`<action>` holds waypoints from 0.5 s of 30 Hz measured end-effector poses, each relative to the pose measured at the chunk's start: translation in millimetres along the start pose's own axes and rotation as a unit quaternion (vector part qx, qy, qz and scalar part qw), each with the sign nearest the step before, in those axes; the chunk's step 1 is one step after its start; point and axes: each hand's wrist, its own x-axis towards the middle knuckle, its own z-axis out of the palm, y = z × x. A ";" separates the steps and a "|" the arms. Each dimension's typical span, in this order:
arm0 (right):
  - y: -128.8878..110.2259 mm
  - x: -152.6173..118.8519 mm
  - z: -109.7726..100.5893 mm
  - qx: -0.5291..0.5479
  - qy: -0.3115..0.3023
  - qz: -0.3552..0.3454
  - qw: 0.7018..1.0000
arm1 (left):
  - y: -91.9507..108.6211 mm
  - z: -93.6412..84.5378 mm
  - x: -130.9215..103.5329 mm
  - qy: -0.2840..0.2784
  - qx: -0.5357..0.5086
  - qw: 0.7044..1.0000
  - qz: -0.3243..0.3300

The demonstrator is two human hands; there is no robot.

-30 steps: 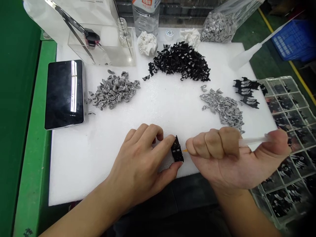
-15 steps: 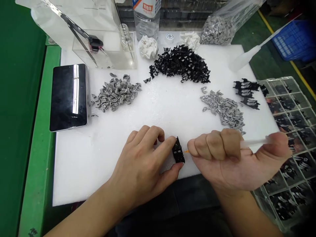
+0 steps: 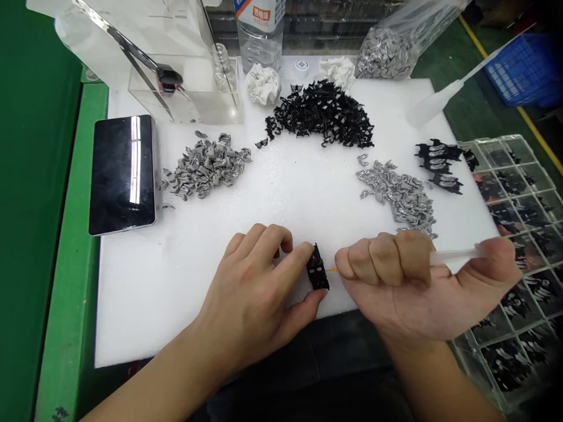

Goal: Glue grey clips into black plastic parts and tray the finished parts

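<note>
My left hand (image 3: 264, 287) pinches a small black plastic part (image 3: 317, 269) between thumb and forefinger, low on the white foam board (image 3: 176, 275). My right hand (image 3: 396, 275) is closed around a translucent syringe (image 3: 455, 255), its thumb on the plunger end. An orange needle tip (image 3: 332, 269) sticks out beyond the curled fingers and meets the black part's right edge; whether it touches, I cannot tell. Most of the syringe barrel is hidden in the fist. A pile of grey clips (image 3: 398, 196) lies beyond my right hand.
Black parts (image 3: 328, 114) are heaped at the back, and more grey clips (image 3: 206, 167) lie left. A dark tablet (image 3: 123, 176), a clear box (image 3: 185, 105) with tweezers (image 3: 127, 47), a bottle (image 3: 260, 41) and a dropper bottle (image 3: 435, 105) stand around. A compartment tray (image 3: 523, 240) borders the right.
Almost nothing differs. My right hand has shifted very slightly to the right; my left hand and the black part stay in place.
</note>
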 end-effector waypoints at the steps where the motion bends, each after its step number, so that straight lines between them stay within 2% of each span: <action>1: 0.0 -0.3 0.0 0.000 0.001 -0.001 1.000 | -0.2 0.2 0.3 0.000 0.000 1.000 -0.001; 7: 0.1 -1.7 -0.6 -0.002 0.011 -0.007 1.000 | -0.2 1.6 1.2 0.000 0.006 1.000 -0.002; 15: 1.4 -2.8 -4.1 -0.003 -0.009 -0.031 0.999 | 1.4 1.0 1.6 -0.004 0.007 1.000 -0.004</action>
